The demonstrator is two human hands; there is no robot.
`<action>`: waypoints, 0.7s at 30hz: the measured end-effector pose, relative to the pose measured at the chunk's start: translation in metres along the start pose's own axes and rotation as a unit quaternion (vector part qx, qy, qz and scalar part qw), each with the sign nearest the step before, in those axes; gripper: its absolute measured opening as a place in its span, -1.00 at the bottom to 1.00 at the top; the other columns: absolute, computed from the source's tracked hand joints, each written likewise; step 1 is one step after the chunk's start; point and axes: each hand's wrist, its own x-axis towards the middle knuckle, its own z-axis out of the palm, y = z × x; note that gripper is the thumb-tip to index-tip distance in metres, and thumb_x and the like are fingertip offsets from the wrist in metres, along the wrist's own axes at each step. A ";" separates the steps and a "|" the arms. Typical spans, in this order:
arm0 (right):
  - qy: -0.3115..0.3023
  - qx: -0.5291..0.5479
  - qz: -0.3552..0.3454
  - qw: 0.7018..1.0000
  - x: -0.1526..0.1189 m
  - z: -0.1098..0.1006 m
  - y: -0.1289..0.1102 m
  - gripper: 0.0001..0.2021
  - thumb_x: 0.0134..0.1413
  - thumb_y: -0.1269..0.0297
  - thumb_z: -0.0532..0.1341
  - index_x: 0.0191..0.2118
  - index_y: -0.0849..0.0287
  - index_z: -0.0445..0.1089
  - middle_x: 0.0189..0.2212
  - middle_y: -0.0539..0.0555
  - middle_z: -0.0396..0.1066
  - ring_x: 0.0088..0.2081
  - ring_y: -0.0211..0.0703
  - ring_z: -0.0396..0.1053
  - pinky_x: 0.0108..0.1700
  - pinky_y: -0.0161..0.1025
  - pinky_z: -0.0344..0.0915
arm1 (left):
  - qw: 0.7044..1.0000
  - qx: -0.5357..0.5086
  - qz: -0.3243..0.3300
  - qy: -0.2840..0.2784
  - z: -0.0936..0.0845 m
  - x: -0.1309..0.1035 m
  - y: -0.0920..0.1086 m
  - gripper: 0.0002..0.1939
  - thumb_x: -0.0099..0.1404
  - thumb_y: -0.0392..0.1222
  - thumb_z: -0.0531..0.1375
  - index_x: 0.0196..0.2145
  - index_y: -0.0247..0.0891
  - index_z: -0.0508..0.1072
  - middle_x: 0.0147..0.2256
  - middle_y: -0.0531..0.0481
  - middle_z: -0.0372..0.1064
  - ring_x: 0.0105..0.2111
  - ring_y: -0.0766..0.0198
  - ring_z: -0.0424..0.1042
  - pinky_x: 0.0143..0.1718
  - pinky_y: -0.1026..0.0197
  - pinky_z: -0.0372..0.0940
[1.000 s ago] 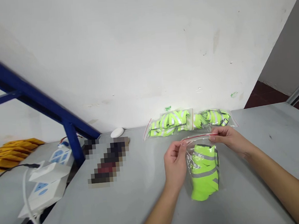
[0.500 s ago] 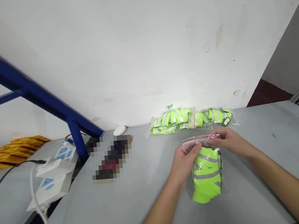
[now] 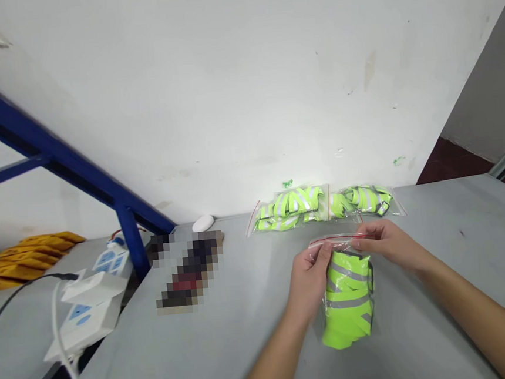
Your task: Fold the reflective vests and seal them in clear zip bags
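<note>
A clear zip-lock bag [image 3: 347, 302] holds a folded neon-yellow reflective vest with grey stripes. Its red-lined zip strip is at the top, between my hands. My left hand [image 3: 310, 280] pinches the bag's upper left edge, thumb in front. My right hand [image 3: 383, 241] pinches the strip's right end between thumb and fingers. Behind them, along the wall, lie several similar bagged vests [image 3: 291, 205], with another bagged one [image 3: 366, 199] at the right.
On the left stand a blue metal frame [image 3: 131, 241] and white power strips [image 3: 89, 316] with cables. Yellow folded items [image 3: 24, 259] lie beyond. A round white object [image 3: 203, 223] sits by a blurred-out flat item [image 3: 191, 271] on the grey table [image 3: 196, 353]. A white wall rises behind.
My left thumb has moved slightly left and up along the zip strip, and the bag's lower end has swung a little left. My right hand still pinches the strip's right end.
</note>
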 end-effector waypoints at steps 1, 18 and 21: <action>-0.006 -0.001 0.002 1.000 0.000 0.000 -0.001 -0.70 -0.14 0.01 0.37 -0.52 0.15 0.42 -0.57 -0.04 0.31 -0.46 -0.22 0.23 -0.37 -0.25 0.14 | 1.000 0.009 0.018 0.003 0.001 0.000 0.000 -0.64 0.18 0.10 0.23 -0.27 -0.24 0.61 -0.26 -0.08 0.55 -0.27 0.12 0.48 -0.28 0.23 0.32; -0.007 -0.005 0.023 1.000 0.004 0.006 0.015 -0.70 -0.17 0.00 0.38 -0.53 0.15 0.47 -0.60 -0.04 0.32 -0.50 -0.23 0.19 -0.43 -0.26 0.08 | 0.998 -0.057 -0.034 -0.015 0.001 0.002 -0.008 -0.64 0.07 0.02 0.35 -0.27 -0.30 0.56 -0.34 -0.09 0.55 -0.35 0.18 0.49 -0.30 0.21 0.34; -0.006 -0.005 0.028 1.000 0.005 0.008 0.017 -0.72 -0.15 0.02 0.38 -0.50 0.16 0.49 -0.59 -0.04 0.34 -0.48 -0.23 0.21 -0.42 -0.26 0.08 | 0.995 -0.072 -0.063 -0.022 0.002 0.003 -0.008 -0.66 0.04 -0.01 0.37 -0.32 -0.33 0.57 -0.35 -0.11 0.55 -0.36 0.18 0.49 -0.31 0.22 0.34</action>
